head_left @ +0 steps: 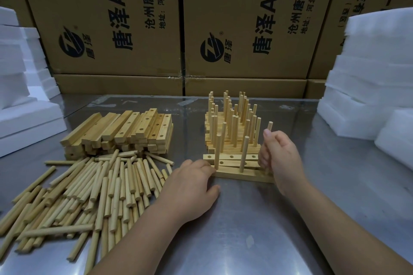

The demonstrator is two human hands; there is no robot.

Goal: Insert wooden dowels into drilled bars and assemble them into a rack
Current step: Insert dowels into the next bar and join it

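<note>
A steel table (pixel 257 219) is seen from above, with the work set slightly toward three o'clock of the middle. There the near bars (pixel 241 173) are laid side by side, holes up, and two standing dowels (pixel 245 149) are planted upright in them. The left hand (pixel 192 187) is laid palm down at the nine o'clock end of these bars; its fingertips are pressed against the wood and its thumb is rested on the table. At the three o'clock end the right hand (pixel 280 158) is curled around a held dowel (pixel 270 126), which is kept upright, with only its top shown above the thumb; its lower end is hidden by the hand.

Directly at twelve o'clock of the near bars, finished pieces (pixel 232 127) are stacked, bristling with upright pegs. At nine o'clock of that stack, a pile of drilled bars (pixel 125 134) is heaped, and loose dowels (pixel 89 190) are spread from there toward seven o'clock. Cardboard boxes (pixel 111 29) are ranged along the twelve o'clock edge, and white foam blocks (pixel 371 78) are piled at three and nine o'clock.
</note>
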